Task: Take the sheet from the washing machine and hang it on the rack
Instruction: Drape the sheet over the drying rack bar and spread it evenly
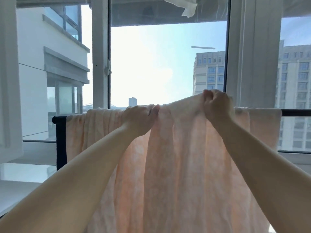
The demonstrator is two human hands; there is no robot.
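Peach cotton, thin enough to glow against the window: the sheet draped over the dark rack bar, which runs left to right, hanging long toward the camera. Left hand curled over the fold right at bar height, apparently gripping cloth; right hand pinching a bunched ridge, lifted just above the bar. Still gathered between the two hands, so likely to be spread sideways along the bar, right hand having the slack.

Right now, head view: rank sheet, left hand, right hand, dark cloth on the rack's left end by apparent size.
1. sheet
2. dark cloth
3. left hand and right hand: look alike, unranked.
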